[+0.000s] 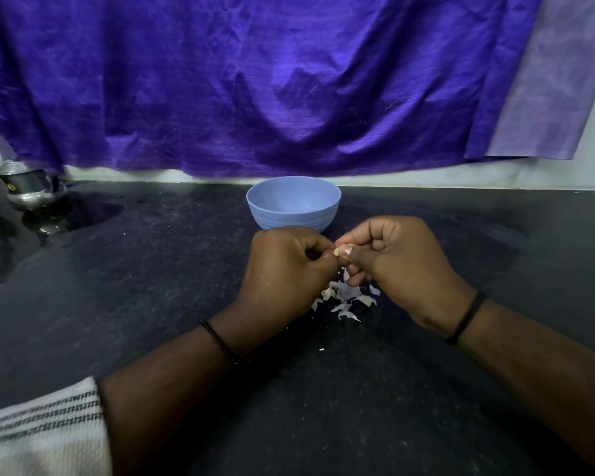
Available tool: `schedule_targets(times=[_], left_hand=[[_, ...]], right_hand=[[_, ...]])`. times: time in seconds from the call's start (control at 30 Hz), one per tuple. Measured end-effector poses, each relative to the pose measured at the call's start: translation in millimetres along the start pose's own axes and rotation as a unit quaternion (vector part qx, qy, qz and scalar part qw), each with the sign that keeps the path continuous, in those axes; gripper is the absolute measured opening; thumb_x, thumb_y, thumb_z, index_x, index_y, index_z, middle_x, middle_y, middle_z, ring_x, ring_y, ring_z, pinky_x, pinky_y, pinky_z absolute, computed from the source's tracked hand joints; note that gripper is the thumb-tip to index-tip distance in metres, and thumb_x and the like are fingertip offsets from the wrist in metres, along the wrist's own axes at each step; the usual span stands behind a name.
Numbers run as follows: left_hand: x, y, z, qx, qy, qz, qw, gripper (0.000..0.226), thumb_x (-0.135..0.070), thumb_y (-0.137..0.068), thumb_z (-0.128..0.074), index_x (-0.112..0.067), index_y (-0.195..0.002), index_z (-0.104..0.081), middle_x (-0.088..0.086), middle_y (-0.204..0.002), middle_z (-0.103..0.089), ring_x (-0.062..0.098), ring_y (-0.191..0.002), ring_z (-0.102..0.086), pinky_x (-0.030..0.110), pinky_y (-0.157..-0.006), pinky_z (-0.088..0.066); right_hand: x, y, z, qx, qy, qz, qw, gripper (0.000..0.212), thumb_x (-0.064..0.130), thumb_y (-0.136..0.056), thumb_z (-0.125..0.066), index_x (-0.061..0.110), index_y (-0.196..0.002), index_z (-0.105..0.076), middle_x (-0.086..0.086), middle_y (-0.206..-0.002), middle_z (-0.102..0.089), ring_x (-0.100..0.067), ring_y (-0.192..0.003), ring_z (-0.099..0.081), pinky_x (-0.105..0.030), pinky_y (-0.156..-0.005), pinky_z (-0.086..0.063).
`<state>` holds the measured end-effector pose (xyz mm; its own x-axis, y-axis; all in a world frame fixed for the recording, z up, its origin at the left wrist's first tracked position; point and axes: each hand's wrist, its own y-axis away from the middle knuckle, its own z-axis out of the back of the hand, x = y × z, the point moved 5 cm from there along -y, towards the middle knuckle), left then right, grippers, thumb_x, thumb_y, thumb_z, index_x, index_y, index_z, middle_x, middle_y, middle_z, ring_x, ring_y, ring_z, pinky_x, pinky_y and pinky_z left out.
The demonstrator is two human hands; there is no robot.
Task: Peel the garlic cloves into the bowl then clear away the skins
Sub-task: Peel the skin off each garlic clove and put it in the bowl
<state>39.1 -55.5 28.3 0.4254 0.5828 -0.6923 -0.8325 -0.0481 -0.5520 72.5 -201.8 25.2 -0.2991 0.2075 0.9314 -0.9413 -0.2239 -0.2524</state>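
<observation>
From the head camera I look down on a dark countertop (152, 269). My left hand (282, 266) and right hand (397, 261) meet just in front of a light blue bowl (293, 204), both with fingers curled, pinching a small pale garlic clove (341, 250) between their fingertips. Below the hands, on the counter, lies a loose scatter of white garlic skins (346, 298). The bowl stands upright near the back wall; I cannot tell what is inside it. A purple cloth (255, 80) hangs behind. A steel pot (30, 185) sits at the far left. A striped sleeve (42, 427) shows at the lower left.
</observation>
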Motion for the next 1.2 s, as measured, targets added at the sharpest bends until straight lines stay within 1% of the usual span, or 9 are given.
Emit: schedule_targets(times=[0.17,0.3,0.47,0.63,0.8,0.87,0.97,1.1,1.2], left_hand=[[6,-4,0,0.028,0.051,0.061,0.996,0.01,-0.012,-0.087,-0.073,-0.016,-0.079,-0.077,-0.001,-0.058,-0.07,0.011,-0.052,-0.068,0.023,-0.048,-0.053],[9,-4,-1,0.035,0.075,0.084,0.993,0.011,-0.012,-0.088,-0.072,-0.016,-0.078,-0.076,0.003,-0.057,-0.069,0.017,-0.049,-0.067,0.023,-0.045,-0.05],[12,-4,-2,0.048,0.09,0.092,0.991,0.011,-0.012,-0.088,-0.072,-0.014,-0.077,-0.075,0.005,-0.057,-0.069,0.018,-0.05,-0.067,0.025,-0.046,-0.051],[16,-4,-5,0.059,0.123,0.104,0.985,0.013,-0.009,-0.088,-0.072,-0.011,-0.075,-0.074,0.009,-0.06,-0.069,0.018,-0.051,-0.067,0.036,-0.053,-0.059],[20,-5,-8,0.066,0.15,0.124,0.979,0.014,-0.008,-0.088,-0.071,-0.01,-0.075,-0.073,0.014,-0.063,-0.069,0.021,-0.051,-0.066,0.029,-0.048,-0.053],[22,-5,-10,0.068,0.163,0.132,0.975,0.012,-0.009,-0.087,-0.072,-0.008,-0.076,-0.073,0.014,-0.064,-0.069,0.021,-0.051,-0.065,0.031,-0.05,-0.055],[25,-6,-10,0.067,0.178,0.14,0.972,0.011,-0.008,-0.086,-0.073,-0.004,-0.076,-0.073,0.016,-0.064,-0.068,0.025,-0.053,-0.064,0.036,-0.053,-0.055],[26,-7,-12,0.07,0.193,0.146,0.968,0.011,-0.005,-0.087,-0.071,-0.001,-0.078,-0.071,0.01,-0.06,-0.067,0.022,-0.051,-0.063,0.036,-0.052,-0.053],[27,-8,-13,0.073,0.201,0.149,0.965,0.01,-0.003,-0.087,-0.07,0.0,-0.077,-0.071,0.009,-0.059,-0.065,0.021,-0.05,-0.062,0.035,-0.051,-0.052]], right_hand=[[-1,-1,5,0.011,-0.043,-0.016,0.999,0.01,-0.005,-0.089,-0.066,0.001,-0.088,-0.073,-0.013,-0.072,-0.072,-0.012,-0.058,-0.062,-0.021,-0.052,-0.055],[-3,-2,6,0.014,-0.043,-0.016,0.999,0.012,-0.002,-0.09,-0.067,0.006,-0.089,-0.075,-0.009,-0.072,-0.073,-0.012,-0.061,-0.063,-0.021,-0.054,-0.054],[-6,-3,6,0.027,-0.036,-0.017,0.999,0.014,0.0,-0.093,-0.064,0.008,-0.093,-0.076,-0.007,-0.075,-0.072,-0.012,-0.063,-0.061,-0.021,-0.055,-0.054],[-6,-3,4,0.035,-0.035,-0.017,0.999,0.016,0.002,-0.095,-0.061,0.008,-0.095,-0.075,-0.006,-0.073,-0.068,-0.011,-0.062,-0.058,-0.022,-0.055,-0.055],[-7,-2,3,0.043,-0.045,-0.016,0.998,0.014,0.0,-0.096,-0.059,0.004,-0.1,-0.071,-0.01,-0.075,-0.065,-0.009,-0.059,-0.057,-0.019,-0.052,-0.052],[-8,-2,4,0.028,-0.043,-0.007,0.999,0.01,0.0,-0.094,-0.061,0.002,-0.099,-0.07,-0.013,-0.075,-0.067,-0.011,-0.058,-0.058,-0.02,-0.051,-0.052],[-7,-4,7,0.015,0.011,0.022,1.0,0.009,0.004,-0.094,-0.064,0.005,-0.094,-0.073,-0.012,-0.075,-0.071,-0.014,-0.059,-0.062,-0.023,-0.053,-0.055],[-6,-4,7,0.026,0.057,0.04,0.997,0.008,0.016,-0.093,-0.068,0.016,-0.092,-0.076,-0.005,-0.072,-0.073,-0.019,-0.06,-0.068,-0.037,-0.063,-0.06],[-4,-3,7,0.017,0.056,0.049,0.997,0.005,0.013,-0.09,-0.071,0.015,-0.089,-0.076,-0.007,-0.07,-0.073,-0.02,-0.059,-0.068,-0.043,-0.065,-0.06]])
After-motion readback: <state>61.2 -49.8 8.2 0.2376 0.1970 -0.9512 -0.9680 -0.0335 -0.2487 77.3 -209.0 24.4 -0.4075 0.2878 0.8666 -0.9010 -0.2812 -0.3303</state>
